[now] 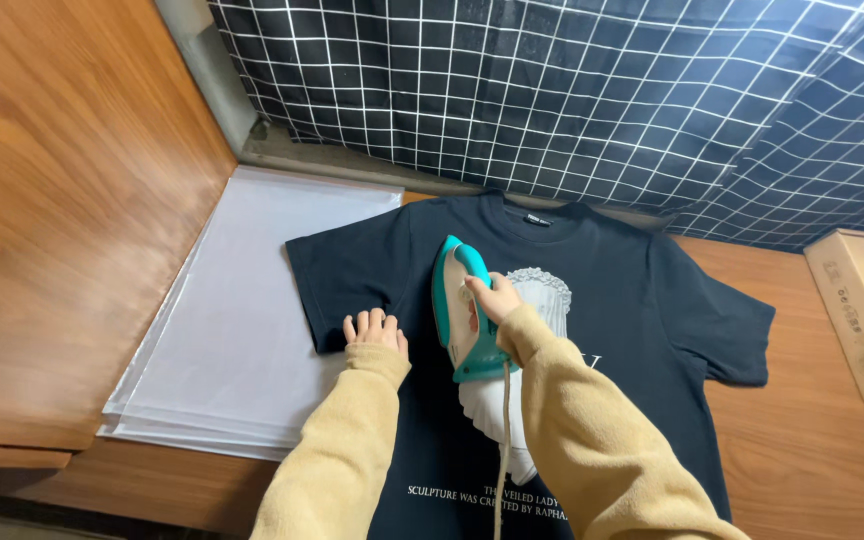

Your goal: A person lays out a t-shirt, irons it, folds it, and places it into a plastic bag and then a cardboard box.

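Sleeves (572, 430) lead forward: right hand (497, 298) wraps the iron (462, 315) handle; left hand (376, 329) lies flat, fingers spread, on the shirt (642, 300).

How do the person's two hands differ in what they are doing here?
The right hand is closed around the handle of the teal and white clothes iron; the left hand holds nothing. The left hand lies flat, fingers spread, on the black printed T-shirt; the right hand is raised on the iron. Both wear tan sleeves.
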